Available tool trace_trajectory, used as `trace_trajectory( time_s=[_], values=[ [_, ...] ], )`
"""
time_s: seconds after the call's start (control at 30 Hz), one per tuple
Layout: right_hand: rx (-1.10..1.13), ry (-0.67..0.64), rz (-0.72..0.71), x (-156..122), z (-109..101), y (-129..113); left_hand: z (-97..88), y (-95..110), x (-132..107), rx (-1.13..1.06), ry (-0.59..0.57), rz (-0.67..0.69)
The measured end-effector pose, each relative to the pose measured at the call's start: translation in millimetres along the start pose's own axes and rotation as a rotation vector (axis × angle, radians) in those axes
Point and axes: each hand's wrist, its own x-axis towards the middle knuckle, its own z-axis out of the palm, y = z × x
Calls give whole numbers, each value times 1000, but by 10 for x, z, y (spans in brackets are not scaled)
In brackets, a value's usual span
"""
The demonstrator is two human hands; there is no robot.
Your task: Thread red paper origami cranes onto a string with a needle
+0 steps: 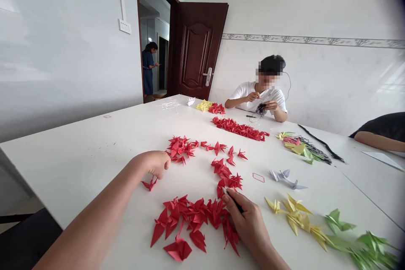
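Note:
My left hand (157, 163) has its fingers curled together just above a red paper crane (149, 184). Part of that crane is hidden behind the hand, and I cannot tell whether the fingers grip it. A heap of red paper cranes (181, 148) lies right beyond the hand. In my right hand (249, 221) is a slim black pen-like tool (236, 201) with a pale metal tip. Its tip points at a red crane (220, 189) in a line of cranes. Near my right wrist, more red cranes (193, 215) lie bunched on the white table (120, 156).
Yellow cranes (295, 215), green cranes (375, 244) and pale grey cranes (284, 177) lie to the right. Farther back are a red crane row (240, 128), a black cord (321, 142) and white strings (169, 104). Across the table a seated person (261, 97) handles dark thread.

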Motion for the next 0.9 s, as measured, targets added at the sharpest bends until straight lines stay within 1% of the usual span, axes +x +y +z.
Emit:
trace_trajectory(
  time_s=[0.07, 0.2, 0.3, 0.37, 0.5, 0.63, 0.7, 0.8, 0.87, 0.9],
  values=[
    [-2, -12, 3, 3, -5, -7, 15, 35, 18, -9, -28, 19],
    [4, -16, -5, 13, -10, -17, -42, -28, 5, -35, 11, 90],
    [14, -14, -6, 20, -11, -22, -122, -97, -81, -8, 39, 36],
    [27, -11, -3, 23, -11, -24, -144, -89, -146, 18, 25, -13],
    [49, -10, -5, 24, -6, -22, -85, 9, -189, 48, -46, -43],
    [48, -12, -26, 24, -7, -28, -16, 36, -126, -12, -32, -33],
    [61, -14, -32, 27, -14, -37, -20, 22, -114, -82, 13, 5],
    [86, -21, -34, 35, -30, -54, -43, 3, -175, -107, 164, 57],
    [97, -28, -37, 39, -40, -66, -23, -8, -256, -69, 226, 32],
    [103, -30, -38, 40, -45, -71, 6, -16, -298, -59, 221, 4]
  ],
)
